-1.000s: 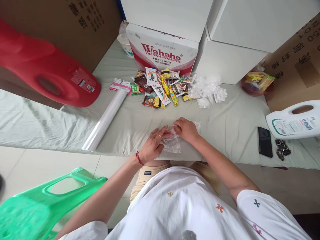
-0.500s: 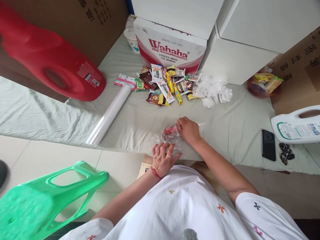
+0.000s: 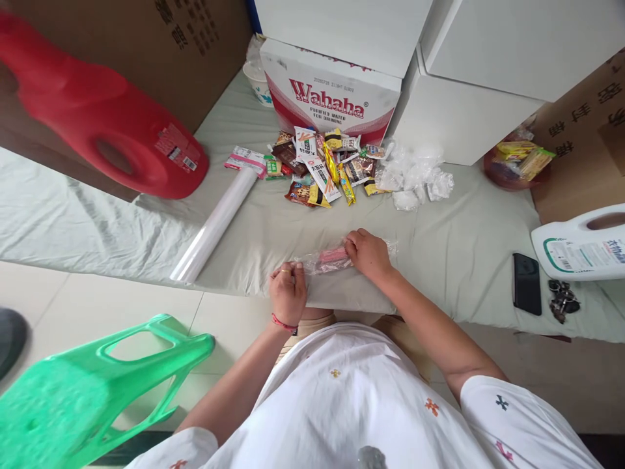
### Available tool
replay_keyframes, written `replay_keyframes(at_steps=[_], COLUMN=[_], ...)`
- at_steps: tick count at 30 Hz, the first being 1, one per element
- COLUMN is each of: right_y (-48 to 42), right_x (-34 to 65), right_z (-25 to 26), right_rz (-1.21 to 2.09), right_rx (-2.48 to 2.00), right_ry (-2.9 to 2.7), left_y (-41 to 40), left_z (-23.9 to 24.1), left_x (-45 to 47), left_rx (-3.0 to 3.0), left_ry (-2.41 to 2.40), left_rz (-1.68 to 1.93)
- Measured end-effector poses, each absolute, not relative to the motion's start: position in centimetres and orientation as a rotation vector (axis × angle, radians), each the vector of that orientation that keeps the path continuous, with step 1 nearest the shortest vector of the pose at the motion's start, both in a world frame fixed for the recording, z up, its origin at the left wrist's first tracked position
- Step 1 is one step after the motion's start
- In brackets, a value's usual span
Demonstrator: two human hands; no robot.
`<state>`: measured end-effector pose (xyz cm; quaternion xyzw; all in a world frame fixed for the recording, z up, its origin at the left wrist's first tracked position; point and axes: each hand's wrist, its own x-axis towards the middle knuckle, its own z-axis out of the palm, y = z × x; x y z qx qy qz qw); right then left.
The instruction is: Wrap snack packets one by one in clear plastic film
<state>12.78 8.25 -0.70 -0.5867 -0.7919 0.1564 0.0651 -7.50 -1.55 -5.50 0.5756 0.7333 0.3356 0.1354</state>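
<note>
A small pink-red snack lies inside a sheet of clear plastic wrap near the front edge of the cloth-covered table. My right hand is closed on the snack's right end, pressing it through the wrap. My left hand pinches the wrap's left end and holds it stretched out to the left. Further back a pile of snack packets lies in front of a Wahaha box. A roll of cling film lies to the left.
Crumpled wrapped bundles sit right of the pile. A red jug lies at the left, a white jug, a black phone and keys at the right. A bowl of snacks is back right, a green stool on the floor.
My left hand left the snack, dropped toward my body, then moved left, pulling the wrap taut into a long strip. My right hand stayed on the snack.
</note>
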Motion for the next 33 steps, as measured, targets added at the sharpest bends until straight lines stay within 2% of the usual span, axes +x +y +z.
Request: replay_keyframes(at_steps=[4,7,10,15,22,26,29,33], right_y=[9.1,9.8,10.4,11.5,12.2,11.8,11.6,10.6], right_x=[13.6,14.5,15.3,17.4,23.4,24.4,24.1,22.6], right_z=[-0.7,-0.5,-0.4,-0.6,-1.1,-1.0,-1.2,-0.7], right_rz=[0.676,0.83,0.926,1.001,0.659,0.876,0.927,0.425], right_rx=[-1.715,-1.658,-1.639,-1.71,-1.917,-1.808,-1.782,-1.957], right_ry=[-2.315,-2.237,-2.184,-2.131,-2.013,-1.798,-1.924,-2.047], left_y=[-0.2,0.1,0.2,0.9,1.8,2.0,2.1,2.0], left_z=[-5.0,-4.6,-4.5,-4.4,-4.9,-5.2,-5.2,-5.1], left_x=[-8.0,-7.7,-7.3,-7.5,-8.4,-8.5,-8.5,-8.7], left_rx=[1.668,1.752,2.015,2.328,2.236,2.238,2.216,2.004], left_ry=[2.332,2.345,2.178,1.797,1.821,1.733,1.801,2.088], left_rz=[0.673,0.752,0.85,0.652,0.628,0.584,0.6,0.691])
